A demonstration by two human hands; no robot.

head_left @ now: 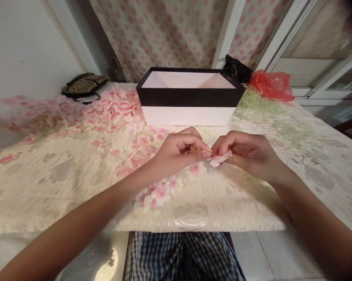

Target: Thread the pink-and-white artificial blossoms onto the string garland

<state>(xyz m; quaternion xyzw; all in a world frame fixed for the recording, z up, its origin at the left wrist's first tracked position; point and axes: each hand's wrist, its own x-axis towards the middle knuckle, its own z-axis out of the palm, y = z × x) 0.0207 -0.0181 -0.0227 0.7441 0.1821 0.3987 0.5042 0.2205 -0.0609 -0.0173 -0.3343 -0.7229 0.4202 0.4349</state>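
My left hand (180,150) and my right hand (248,152) meet above the table, fingertips almost touching. Between the thumb and fingers of the left is a thin pale strand (195,150); whether it is thread or a stem, I cannot tell. The right pinches a pale pink artificial flower (220,159) by its upper edge, and its petals hang below the fingertips. Just under the hands lie loose pink and white artificial flowers (160,191), with one more flower (195,168) beneath the left fingertips.
A black-rimmed white box (190,115) stands open behind my hands. Pink artificial flowers (117,103) are heaped to the left, near a patterned bag (84,86). Green shredded filler (260,103), a red plastic bag (272,86) and a black plastic bag (237,69) lie back right.
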